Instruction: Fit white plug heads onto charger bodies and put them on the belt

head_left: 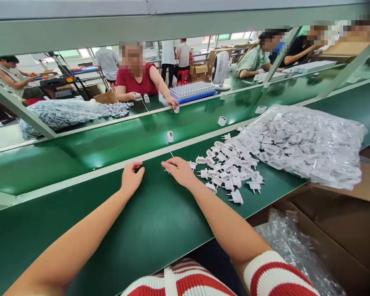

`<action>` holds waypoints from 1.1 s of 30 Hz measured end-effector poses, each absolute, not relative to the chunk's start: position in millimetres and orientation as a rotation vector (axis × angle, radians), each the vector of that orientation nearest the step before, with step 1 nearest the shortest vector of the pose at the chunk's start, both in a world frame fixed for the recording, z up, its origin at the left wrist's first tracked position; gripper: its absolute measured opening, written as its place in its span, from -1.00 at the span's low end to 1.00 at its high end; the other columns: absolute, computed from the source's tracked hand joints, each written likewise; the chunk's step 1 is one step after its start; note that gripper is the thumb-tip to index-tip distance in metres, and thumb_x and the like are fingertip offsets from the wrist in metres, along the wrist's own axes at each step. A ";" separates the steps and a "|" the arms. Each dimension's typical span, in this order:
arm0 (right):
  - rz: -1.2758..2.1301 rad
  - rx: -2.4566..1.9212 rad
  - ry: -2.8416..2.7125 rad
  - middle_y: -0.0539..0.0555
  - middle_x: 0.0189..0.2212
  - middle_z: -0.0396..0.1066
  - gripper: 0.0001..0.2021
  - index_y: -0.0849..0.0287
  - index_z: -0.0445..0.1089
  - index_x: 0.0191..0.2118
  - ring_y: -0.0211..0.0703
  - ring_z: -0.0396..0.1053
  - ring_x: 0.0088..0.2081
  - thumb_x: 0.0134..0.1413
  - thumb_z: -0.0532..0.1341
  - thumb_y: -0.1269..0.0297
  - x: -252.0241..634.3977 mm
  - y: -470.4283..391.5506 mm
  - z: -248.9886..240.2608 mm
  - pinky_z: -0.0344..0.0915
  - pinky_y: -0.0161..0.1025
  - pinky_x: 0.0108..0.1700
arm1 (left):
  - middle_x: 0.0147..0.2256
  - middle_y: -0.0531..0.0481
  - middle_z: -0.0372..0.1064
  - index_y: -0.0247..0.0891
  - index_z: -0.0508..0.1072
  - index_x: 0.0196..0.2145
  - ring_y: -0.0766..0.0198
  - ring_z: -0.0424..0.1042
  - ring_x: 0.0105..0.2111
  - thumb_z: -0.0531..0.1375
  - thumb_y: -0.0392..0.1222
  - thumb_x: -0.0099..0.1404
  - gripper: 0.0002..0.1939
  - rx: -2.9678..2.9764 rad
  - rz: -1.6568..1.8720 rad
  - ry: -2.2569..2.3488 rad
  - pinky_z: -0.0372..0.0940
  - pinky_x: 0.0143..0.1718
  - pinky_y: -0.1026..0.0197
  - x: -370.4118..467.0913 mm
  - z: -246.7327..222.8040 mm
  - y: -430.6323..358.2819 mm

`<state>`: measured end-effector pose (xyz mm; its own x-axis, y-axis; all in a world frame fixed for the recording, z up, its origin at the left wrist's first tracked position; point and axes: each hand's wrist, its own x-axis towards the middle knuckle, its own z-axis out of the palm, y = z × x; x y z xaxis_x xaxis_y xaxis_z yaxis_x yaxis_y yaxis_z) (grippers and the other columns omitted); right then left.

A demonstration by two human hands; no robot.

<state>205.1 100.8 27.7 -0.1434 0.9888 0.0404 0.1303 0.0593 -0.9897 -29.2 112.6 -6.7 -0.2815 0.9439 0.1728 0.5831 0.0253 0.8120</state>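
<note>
My left hand (132, 178) is just over the green bench (135, 230), near the pale rail. Its fingers curl, the thumb stands apart from them, and nothing shows between. To its right, my right hand (181, 172) has thumb and fingers drawn together in a pinch. Small white specks show under its fingertips, but what it grips is mostly hidden. Close beside the right hand lies a loose pile of white plug pieces with metal pins (225, 172). A clear plastic bag (314, 139) full of similar white pieces spills onto the pile.
Beyond the rail (80, 176), a green conveyor belt (132, 135) carries white adapter housings (170, 137). Across it, a person in red (138, 84) touches one housing. A blue tray of parts (191, 92) and a fan (221, 70) stand there. Cardboard (336, 222) and plastic wrap (292, 242) lie lower right.
</note>
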 end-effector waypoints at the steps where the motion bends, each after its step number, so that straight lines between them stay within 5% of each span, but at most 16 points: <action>1: 1.274 -1.187 -1.341 0.02 -0.38 0.44 -0.69 0.14 0.53 -0.33 -0.18 0.45 -0.34 0.26 0.34 -0.01 204.6 103.2 25.9 0.44 -0.19 -0.20 | -0.04 -0.15 0.54 -0.21 0.56 -0.10 0.03 0.52 0.01 0.28 -0.13 0.23 -0.72 1.592 1.168 1.872 0.37 0.19 -0.04 -11.5 -9.0 133.0; 4: 1.466 -1.105 -1.058 0.07 -0.36 0.51 -0.54 0.18 0.52 -0.26 -0.20 0.50 -0.42 0.43 0.14 -0.12 204.4 108.5 25.3 0.53 -0.19 -0.30 | 0.09 -0.20 0.47 -0.24 0.48 0.07 0.06 0.50 0.03 0.30 -0.10 0.29 -0.59 1.672 1.219 1.844 0.37 0.18 0.01 38.5 -11.1 187.7; 9: 1.662 -0.870 -0.690 0.14 -0.21 0.61 -0.64 0.22 0.51 -0.22 -0.18 0.63 -0.12 0.52 0.10 0.12 208.4 110.8 38.2 0.59 -0.20 0.11 | 0.24 -0.34 0.37 -0.27 0.39 0.21 -0.13 0.36 0.22 0.42 0.05 0.22 -0.32 1.703 1.244 1.901 0.21 0.29 -0.09 80.8 -4.2 249.5; 14: 1.813 -0.717 -0.520 0.12 -0.20 0.66 -0.80 0.28 0.56 -0.17 -0.20 0.65 -0.08 0.41 0.16 0.46 211.3 104.2 50.8 0.55 -0.28 0.16 | -0.10 -0.28 0.59 -0.23 0.55 -0.16 -0.17 0.50 0.02 0.31 -0.07 0.29 -0.78 1.636 1.148 1.938 0.31 0.12 -0.13 80.1 0.9 264.1; 17: 1.920 -0.683 -0.505 0.19 -0.13 0.67 -0.69 0.30 0.55 -0.09 -0.14 0.67 -0.11 0.45 0.03 0.44 209.8 99.1 55.6 0.59 -0.19 0.10 | -0.05 -0.27 0.58 -0.27 0.55 -0.06 -0.06 0.52 -0.03 0.15 -0.14 0.38 -0.73 1.594 1.206 1.934 0.35 0.06 -0.05 71.8 3.2 236.2; 21: 1.984 -0.690 -0.566 0.22 -0.15 0.68 -0.62 0.30 0.54 -0.08 -0.13 0.67 -0.16 0.46 -0.06 0.44 204.6 93.8 56.1 0.59 -0.14 0.09 | -0.06 -0.13 0.62 -0.24 0.57 0.01 0.06 0.54 -0.09 0.22 -0.08 0.34 -0.65 1.631 1.208 1.796 0.40 0.03 0.06 43.7 0.0 150.2; 27: 1.978 -0.690 -0.858 0.19 -0.08 0.67 -0.76 0.24 0.55 -0.12 -0.13 0.67 -0.10 0.50 0.12 0.33 191.1 80.2 46.5 0.58 -0.16 0.09 | -0.09 -0.06 0.63 -0.12 0.63 -0.02 0.04 0.55 -0.13 0.33 0.13 0.27 -0.58 1.577 1.182 1.793 0.42 0.02 0.00 -18.4 -9.8 0.8; 33: 2.008 -0.657 -1.144 0.12 -0.09 0.66 -0.87 0.21 0.60 -0.08 -0.10 0.64 0.02 0.37 0.30 0.34 180.6 64.2 40.3 0.54 -0.18 0.16 | -0.14 -0.04 0.63 -0.10 0.65 -0.07 0.04 0.54 -0.17 0.33 0.11 0.25 -0.63 1.645 1.130 1.802 0.42 0.00 0.00 -38.9 -6.0 -30.0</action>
<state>180.6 64.2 40.3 -0.6090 0.7895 -0.0766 -0.3366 -0.3447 -0.8763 -38.9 -30.0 -6.0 -0.1884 0.9624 0.1956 0.5950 -0.0466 0.8023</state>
